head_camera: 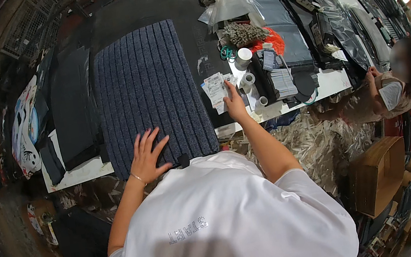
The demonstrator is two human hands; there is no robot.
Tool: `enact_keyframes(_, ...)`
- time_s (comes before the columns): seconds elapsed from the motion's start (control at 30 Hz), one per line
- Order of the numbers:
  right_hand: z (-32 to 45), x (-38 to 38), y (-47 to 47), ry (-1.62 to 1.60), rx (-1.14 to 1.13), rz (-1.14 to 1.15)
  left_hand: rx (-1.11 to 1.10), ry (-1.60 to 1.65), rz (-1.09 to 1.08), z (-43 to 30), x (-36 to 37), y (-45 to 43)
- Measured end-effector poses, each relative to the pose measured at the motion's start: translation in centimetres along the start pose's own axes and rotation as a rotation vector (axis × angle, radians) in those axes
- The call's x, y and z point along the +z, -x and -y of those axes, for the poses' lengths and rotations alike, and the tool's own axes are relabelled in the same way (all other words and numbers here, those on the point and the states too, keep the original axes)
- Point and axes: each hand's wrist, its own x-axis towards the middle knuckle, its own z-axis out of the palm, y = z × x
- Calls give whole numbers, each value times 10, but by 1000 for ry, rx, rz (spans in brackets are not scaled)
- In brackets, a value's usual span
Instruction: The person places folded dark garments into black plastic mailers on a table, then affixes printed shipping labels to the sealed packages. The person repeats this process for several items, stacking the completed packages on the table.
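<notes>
My left hand (149, 157) lies with its fingers spread on the near part of a blue-grey ribbed mat (147, 85). A small black tab sticks out at the mat's near edge. To the right of the mat, my right hand (234, 100) rests at the edge of some printed paper labels (216, 90); whether the fingers grip one of them I cannot tell. Beyond that hand stand a white roll (244, 56) and smaller rolls (248, 78) of tape or film. A stack of white cards (283, 82) sits in a black holder farther right.
Dark mats (74, 108) are piled at the left. Clear plastic bags (231, 5), an orange-red bag (273, 40) and a grey shaggy bundle (245, 33) lie farther back. A co-worker (387, 89) stands at the right, near a cardboard box (379, 176). Scraps cover the floor.
</notes>
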Motion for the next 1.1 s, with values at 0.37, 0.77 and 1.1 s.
enact_keyframes(0.37, -26, -44, -12, 744, -193, -59, 7, -140, 104, 23, 29, 34)
enact_keyframes(0.77, 6, -161, -68, 1316, -270, -239, -146, 216, -229, 46, 35, 68)
enact_keyframes(1.1, 16, -177, -63, 1326, -368, -394, -525, 334, -178, 36, -28, 29)
